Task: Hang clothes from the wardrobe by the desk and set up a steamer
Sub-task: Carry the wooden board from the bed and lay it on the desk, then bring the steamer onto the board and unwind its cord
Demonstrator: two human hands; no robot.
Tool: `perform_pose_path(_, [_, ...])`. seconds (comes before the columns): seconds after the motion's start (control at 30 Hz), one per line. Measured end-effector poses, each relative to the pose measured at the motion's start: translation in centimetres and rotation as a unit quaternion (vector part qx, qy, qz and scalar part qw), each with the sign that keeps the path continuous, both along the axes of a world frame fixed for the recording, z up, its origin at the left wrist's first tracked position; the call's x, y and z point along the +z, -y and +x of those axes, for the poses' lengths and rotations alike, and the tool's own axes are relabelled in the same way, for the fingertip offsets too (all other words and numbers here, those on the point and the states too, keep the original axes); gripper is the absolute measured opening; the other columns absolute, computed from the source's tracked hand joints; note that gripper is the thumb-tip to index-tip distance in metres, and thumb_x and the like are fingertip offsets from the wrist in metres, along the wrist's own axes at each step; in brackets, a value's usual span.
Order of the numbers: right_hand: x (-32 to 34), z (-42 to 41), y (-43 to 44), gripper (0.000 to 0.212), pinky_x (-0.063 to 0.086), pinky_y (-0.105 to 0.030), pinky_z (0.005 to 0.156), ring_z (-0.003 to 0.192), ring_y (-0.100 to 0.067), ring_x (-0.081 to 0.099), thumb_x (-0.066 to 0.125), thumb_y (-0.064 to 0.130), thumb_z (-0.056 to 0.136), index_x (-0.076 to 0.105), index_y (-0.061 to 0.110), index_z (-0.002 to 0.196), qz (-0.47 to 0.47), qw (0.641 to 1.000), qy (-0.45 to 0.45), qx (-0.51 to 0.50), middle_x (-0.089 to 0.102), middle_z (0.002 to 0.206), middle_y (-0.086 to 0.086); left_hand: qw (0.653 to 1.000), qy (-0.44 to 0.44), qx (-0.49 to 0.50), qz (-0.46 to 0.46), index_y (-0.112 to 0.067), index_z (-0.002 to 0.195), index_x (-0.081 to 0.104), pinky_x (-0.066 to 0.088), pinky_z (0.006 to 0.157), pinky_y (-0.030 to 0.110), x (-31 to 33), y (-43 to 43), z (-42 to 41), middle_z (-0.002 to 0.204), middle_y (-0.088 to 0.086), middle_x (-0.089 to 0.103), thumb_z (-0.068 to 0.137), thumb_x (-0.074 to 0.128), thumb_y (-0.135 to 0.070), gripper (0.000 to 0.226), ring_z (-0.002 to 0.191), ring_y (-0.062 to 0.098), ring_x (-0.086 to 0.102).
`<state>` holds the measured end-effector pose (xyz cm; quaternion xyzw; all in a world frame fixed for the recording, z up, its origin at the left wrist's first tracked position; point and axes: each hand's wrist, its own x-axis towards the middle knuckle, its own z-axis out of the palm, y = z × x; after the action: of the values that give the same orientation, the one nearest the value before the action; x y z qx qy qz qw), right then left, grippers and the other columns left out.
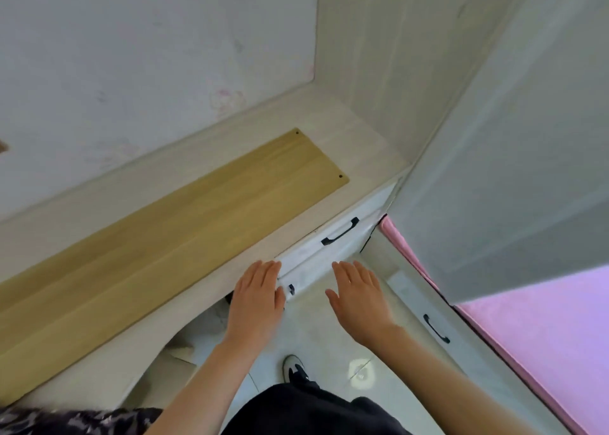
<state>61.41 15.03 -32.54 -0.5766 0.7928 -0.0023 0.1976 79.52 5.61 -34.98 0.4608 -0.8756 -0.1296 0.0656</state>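
Note:
My left hand (255,298) hovers flat, fingers together and extended, over the front edge of the pale desk (349,131). My right hand (357,298) is held flat beside it, over the floor, holding nothing. The tall grey-white wardrobe (514,158) rises at the right, next to the desk's end. No clothes, hanger or steamer show in the view.
A long light-wood board (171,233) lies on the desk. Drawers with black handles (341,232) sit under the desk's right end; another handle (435,329) is on a low unit. A pink cover (540,335) lies at the right. My shoe (295,368) stands on the tiled floor.

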Motion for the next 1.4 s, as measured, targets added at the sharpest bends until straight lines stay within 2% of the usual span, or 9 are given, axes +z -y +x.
perform_pose_path(0.17, [-0.1,-2.6,-6.5,0.057,0.026,-0.046,0.115,0.140,-0.032,0.029,0.040,0.041,0.099,0.032,0.009,0.145,-0.030,0.996,-0.012,-0.084,0.039,0.148,-0.009,0.996,-0.018,-0.085,0.021,-0.010,0.130,0.055,0.041,0.104,0.041,-0.1,-3.9,-4.5,0.129,0.004,0.060,0.090,0.061,-0.019,0.042,0.128,0.027,0.049])
perform_pose_path(0.23, [-0.1,-3.5,-9.7,0.054,0.033,-0.047,0.111,0.135,-0.035,0.039,0.048,0.039,0.096,0.042,0.007,0.139,-0.052,0.991,-0.025,-0.121,0.049,0.140,-0.011,0.993,-0.021,-0.115,0.032,-0.010,0.132,0.053,0.038,0.108,0.040,0.0,-6.1,-6.4,0.132,0.004,0.058,0.091,0.058,-0.019,0.042,0.131,0.026,0.046])
perform_pose_path(0.3, [0.0,-4.3,-13.2,0.053,0.034,-0.047,0.109,0.131,-0.037,0.043,0.052,0.038,0.094,0.046,0.006,0.136,-0.062,0.985,-0.032,-0.158,0.054,0.135,-0.012,0.988,-0.021,-0.148,0.039,-0.010,0.136,0.049,0.034,0.111,0.039,0.2,-8.6,-8.3,0.136,0.004,0.054,0.093,0.053,-0.019,0.043,0.135,0.025,0.041])
perform_pose_path(0.57, [-0.7,-7.0,-29.7,0.053,0.038,-0.048,0.107,0.129,-0.035,0.046,0.056,0.036,0.091,0.049,0.005,0.133,-0.059,0.951,-0.054,-0.298,0.056,0.132,-0.012,0.955,-0.034,-0.291,0.040,-0.009,0.136,0.049,0.030,0.109,0.033,0.4,-22.4,-16.1,0.136,0.005,0.054,0.092,0.054,-0.019,0.045,0.132,0.023,0.044])
perform_pose_path(0.73, [-1.1,-7.9,-40.2,0.055,0.032,-0.047,0.111,0.136,-0.034,0.038,0.052,0.036,0.094,0.042,0.005,0.139,-0.034,0.924,-0.045,-0.379,0.049,0.140,-0.011,0.924,-0.037,-0.377,0.054,-0.011,0.132,0.054,0.043,0.103,0.039,0.2,-32.3,-20.4,0.131,0.002,0.058,0.089,0.059,-0.017,0.044,0.128,0.021,0.047])
perform_pose_path(0.83, [-1.6,-8.4,-46.1,0.053,0.043,-0.049,0.101,0.126,-0.036,0.050,0.062,0.033,0.087,0.051,0.003,0.130,-0.033,0.900,-0.058,-0.431,0.058,0.128,-0.012,0.901,-0.041,-0.428,0.058,-0.009,0.126,0.058,0.046,0.100,0.043,-0.3,-37.6,-22.9,0.123,0.004,0.063,0.083,0.065,-0.013,0.044,0.122,0.025,0.053])
perform_pose_path(0.93, [-1.8,-8.7,-51.2,0.052,0.049,-0.049,0.094,0.118,-0.036,0.056,0.068,0.031,0.082,0.057,0.002,0.124,-0.031,0.870,-0.066,-0.487,0.063,0.120,-0.012,0.880,-0.040,-0.470,0.050,-0.008,0.124,0.060,0.043,0.101,0.039,-0.4,-42.3,-25.0,0.120,0.005,0.064,0.081,0.068,-0.012,0.044,0.120,0.025,0.056])
perform_pose_path(1.23, [-2.2,-10.4,-62.3,0.053,0.042,-0.049,0.103,0.127,-0.037,0.048,0.061,0.029,0.088,0.050,0.001,0.132,-0.025,0.790,-0.063,-0.609,0.058,0.129,-0.014,0.807,-0.011,-0.589,0.036,-0.006,0.120,0.062,0.045,0.101,0.038,0.0,-52.2,-31.0,0.117,0.006,0.066,0.079,0.069,-0.011,0.042,0.116,0.026,0.058])
perform_pose_path(1.4, [-2.6,-13.6,-66.9,0.053,0.034,-0.047,0.109,0.134,-0.035,0.039,0.053,0.029,0.093,0.044,0.002,0.138,-0.025,0.755,-0.053,-0.653,0.051,0.137,-0.013,0.789,-0.010,-0.613,0.041,-0.006,0.120,0.062,0.047,0.099,0.039,-0.1,-55.6,-35.6,0.118,0.005,0.066,0.081,0.068,-0.010,0.039,0.116,0.024,0.058])
